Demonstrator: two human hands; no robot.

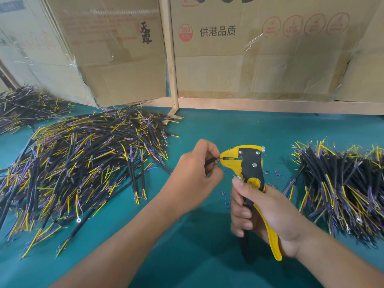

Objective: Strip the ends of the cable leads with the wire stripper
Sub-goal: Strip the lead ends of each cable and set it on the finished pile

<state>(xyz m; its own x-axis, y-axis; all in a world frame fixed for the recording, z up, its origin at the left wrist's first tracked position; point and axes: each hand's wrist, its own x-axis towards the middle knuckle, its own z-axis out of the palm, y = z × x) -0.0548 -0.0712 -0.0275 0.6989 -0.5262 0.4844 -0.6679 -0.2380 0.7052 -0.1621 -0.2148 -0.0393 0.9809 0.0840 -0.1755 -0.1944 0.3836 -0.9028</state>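
Note:
My right hand grips the handles of a yellow and black wire stripper, whose jaws point left. My left hand pinches a short black cable and holds its lead ends in the stripper's jaws. Most of that cable is hidden behind my fingers. A large heap of black cables with yellow, blue and purple leads lies to the left. A second heap lies to the right.
The green table carries small bits of cut insulation under the stripper. Cardboard boxes and a wooden frame stand at the back. Another cable pile sits at the far left.

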